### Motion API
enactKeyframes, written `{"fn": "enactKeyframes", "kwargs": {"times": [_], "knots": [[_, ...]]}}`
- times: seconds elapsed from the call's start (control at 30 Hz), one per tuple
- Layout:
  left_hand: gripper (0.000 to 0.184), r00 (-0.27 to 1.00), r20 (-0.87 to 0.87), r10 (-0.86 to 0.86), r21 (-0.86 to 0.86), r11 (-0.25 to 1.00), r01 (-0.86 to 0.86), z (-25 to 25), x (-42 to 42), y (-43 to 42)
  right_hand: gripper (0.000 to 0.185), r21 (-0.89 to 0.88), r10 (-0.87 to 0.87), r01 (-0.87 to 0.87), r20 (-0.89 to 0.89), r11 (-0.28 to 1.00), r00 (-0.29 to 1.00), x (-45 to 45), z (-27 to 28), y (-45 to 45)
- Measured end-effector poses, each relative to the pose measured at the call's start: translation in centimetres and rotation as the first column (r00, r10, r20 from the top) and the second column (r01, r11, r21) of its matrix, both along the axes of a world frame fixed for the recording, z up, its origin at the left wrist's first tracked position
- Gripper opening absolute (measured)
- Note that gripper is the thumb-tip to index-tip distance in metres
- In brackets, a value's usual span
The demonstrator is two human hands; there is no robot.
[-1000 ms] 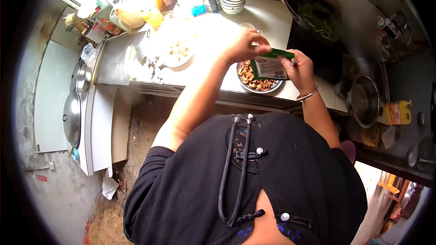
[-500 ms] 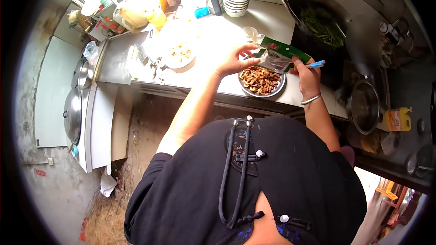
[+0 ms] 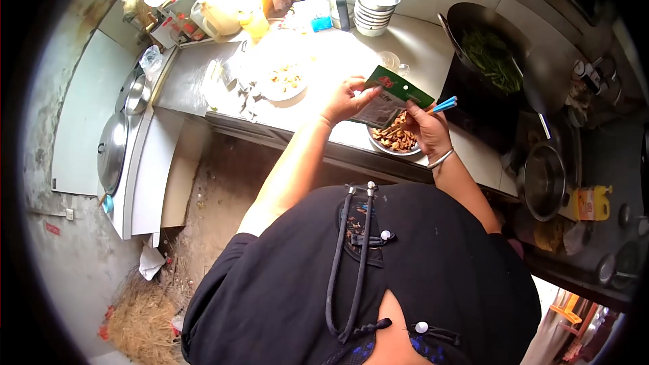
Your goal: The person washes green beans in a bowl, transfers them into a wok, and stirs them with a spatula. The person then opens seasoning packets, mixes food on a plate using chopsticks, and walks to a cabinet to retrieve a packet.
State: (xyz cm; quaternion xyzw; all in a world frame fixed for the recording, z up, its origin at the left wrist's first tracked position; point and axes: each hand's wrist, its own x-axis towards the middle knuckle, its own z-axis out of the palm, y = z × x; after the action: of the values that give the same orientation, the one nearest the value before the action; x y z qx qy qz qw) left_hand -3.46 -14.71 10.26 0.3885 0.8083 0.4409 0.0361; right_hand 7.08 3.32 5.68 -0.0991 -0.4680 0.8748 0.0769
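Both my hands are on a green seasoning packet (image 3: 382,105) with a clear window, tilted above the counter's front edge. My left hand (image 3: 343,100) pinches its left side between thumb and fingers. At the packet's right end, my right hand (image 3: 430,127) grips it with the thumb on top, and blue-ended chopsticks (image 3: 445,105) stick out from the same hand. Just below the packet sits a plate of browned, shredded pieces (image 3: 395,142), partly covered by the packet and my right hand. A clear glass cup (image 3: 390,61) stands behind the packet.
A wok (image 3: 490,47) with green vegetables is on the stove at right, with a ladle handle (image 3: 544,125) nearby. On the left counter is a glare-lit plate of food (image 3: 284,84). Stacked steel bowls (image 3: 376,7) and a jug (image 3: 339,1) stand at the back. A metal basin (image 3: 544,182) sits at right.
The packet has tilted and come nearer to my body, covering more of the plate. My right hand has moved left and down, with the chopsticks still in it. The camera view has shifted slightly.
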Motion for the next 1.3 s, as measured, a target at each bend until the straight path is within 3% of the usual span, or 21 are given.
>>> {"fn": "enactKeyframes", "kwargs": {"times": [0.13,0.27,0.33,0.37,0.4,0.47,0.5,0.53,0.6,0.63,0.67,0.73,0.8,0.93,1.0,1.07,1.1,1.13,1.2,1.27,1.3], "knots": [[0.028,1.000,0.013,0.014,0.057,0.998,-0.015,-0.2,-0.4,-2.2,0.015,0.068,0.041,-0.040,-0.012,0.997,0.999,-0.9,0.2,-1.6],[0.027,0.988,-0.012,0.154,-0.104,0.983,-0.155,-0.8,-1.1,-6.5,0.019,0.165,0.066,-0.076,0.066,0.983,0.996,-2.2,1.1,-4.8],[0.028,0.959,0.247,0.138,0.101,0.981,-0.167,-2.2,-1.8,-9.0,0.017,0.101,0.114,-0.123,0.091,0.987,0.989,-3.4,0.8,-7.1],[0.036,0.985,0.069,0.157,0.135,0.977,-0.165,-2.8,-2.3,-10.5,0.016,0.092,0.126,-0.133,0.082,0.987,0.989,-3.9,0.8,-8.4],[0.036,0.982,0.080,0.169,0.135,0.975,-0.179,-2.6,-2.4,-11.9,0.015,0.114,0.111,-0.119,0.074,0.986,0.991,-4.3,1.1,-9.8],[0.037,0.969,-0.146,0.198,-0.013,0.979,-0.202,-1.9,-2.9,-14.7,0.015,0.079,0.099,-0.101,0.032,0.992,0.995,-5.5,0.5,-12.1],[0.037,0.964,-0.126,0.234,0.100,0.970,-0.222,-2.0,-2.9,-15.8,0.015,0.041,0.098,-0.099,0.011,0.994,0.995,-5.9,0.9,-13.3],[0.037,0.961,-0.125,0.248,0.102,0.966,-0.236,-1.9,-3.3,-17.2,0.015,0.034,0.118,-0.118,-0.019,0.992,0.993,-6.5,1.1,-14.4],[0.038,0.974,-0.009,0.228,-0.009,0.974,-0.228,-1.1,-3.9,-19.9,0.017,0.081,0.146,-0.143,-0.032,0.986,0.989,-7.7,1.2,-16.5],[0.036,0.945,0.063,0.322,-0.134,0.941,-0.312,-0.4,-4.0,-22.1,0.018,0.021,0.144,-0.144,-0.013,0.989,0.989,-8.8,1.0,-18.6],[0.036,0.943,0.061,0.328,-0.128,0.939,-0.319,-0.2,-4.4,-23.0,0.020,-0.010,0.155,-0.155,-0.021,0.988,0.988,-9.1,1.0,-19.6],[0.035,0.969,-0.103,0.224,0.104,0.971,-0.214,-0.3,-5.0,-24.6,0.018,-0.003,0.167,-0.168,-0.052,0.986,0.985,-9.8,1.2,-21.7],[0.036,0.946,-0.194,0.260,0.045,0.966,-0.256,-1.7,-6.0,-26.0,0.018,-0.009,0.176,-0.176,-0.017,0.984,0.984,-10.6,0.3,-23.4],[0.030,0.961,-0.084,0.265,-0.081,0.959,-0.271,-2.4,-7.0,-28.8,0.022,0.025,0.233,-0.236,0.084,0.971,0.969,-11.6,-0.5,-26.3],[0.027,0.949,-0.191,0.251,-0.071,0.961,-0.269,-2.7,-7.6,-30.1,0.032,0.063,0.197,-0.204,0.103,0.977,0.975,-11.8,0.0,-28.0],[0.026,0.947,-0.189,0.259,-0.046,0.961,-0.272,-2.7,-7.6,-31.0,0.042,0.251,-0.012,0.009,0.008,0.968,1.000,-11.8,0.8,-29.5],[0.025,0.946,-0.185,0.268,-0.023,0.961,-0.276,-2.5,-7.6,-31.4,0.049,0.428,-0.081,0.121,-0.110,0.896,0.991,-12.0,0.9,-29.8],[0.025,0.946,-0.186,0.267,-0.021,0.961,-0.275,-2.2,-7.6,-31.9,0.049,0.429,-0.082,0.123,-0.112,0.895,0.990,-12.3,1.1,-30.2],[0.025,0.950,-0.187,0.249,-0.028,0.966,-0.258,-1.7,-7.8,-32.7,0.052,0.680,-0.079,0.211,-0.220,0.702,0.972,-12.6,2.0,-30.8],[0.026,0.951,-0.185,0.249,-0.015,0.967,-0.256,-2.7,-8.5,-33.4,0.044,0.700,-0.047,0.176,-0.200,0.692,0.979,-12.8,2.7,-31.2],[0.027,0.949,-0.185,0.254,-0.005,0.966,-0.260,-3.1,-8.8,-33.7,0.037,0.774,0.015,0.123,-0.169,0.621,0.986,-13.2,2.5,-31.2]]}}
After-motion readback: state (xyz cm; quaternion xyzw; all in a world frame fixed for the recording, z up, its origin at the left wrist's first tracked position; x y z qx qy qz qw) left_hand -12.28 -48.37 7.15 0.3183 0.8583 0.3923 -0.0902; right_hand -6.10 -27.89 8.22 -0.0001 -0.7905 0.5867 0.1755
